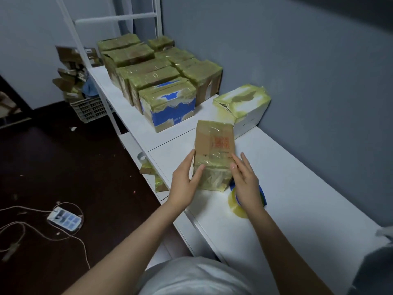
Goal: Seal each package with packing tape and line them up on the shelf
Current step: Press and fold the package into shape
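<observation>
A small brown cardboard package (214,143) with a red print and shiny tape over it lies on the white shelf top (297,188). My left hand (185,177) grips its near left corner, thumb on top. My right hand (244,179) rests flat against its right side, fingers apart. A roll of packing tape (235,204) with a blue holder lies partly under my right wrist. A white taped package (242,107) sits just beyond. Several taped packages (161,81) stand in rows further back on the shelf.
The grey wall (297,60) runs along the shelf's far side. A white rack frame (119,20) rises at the back. On the dark floor lie a power strip (64,219) with cables and a crate (91,109) of cardboard. Another tape roll (142,157) sits on a lower ledge.
</observation>
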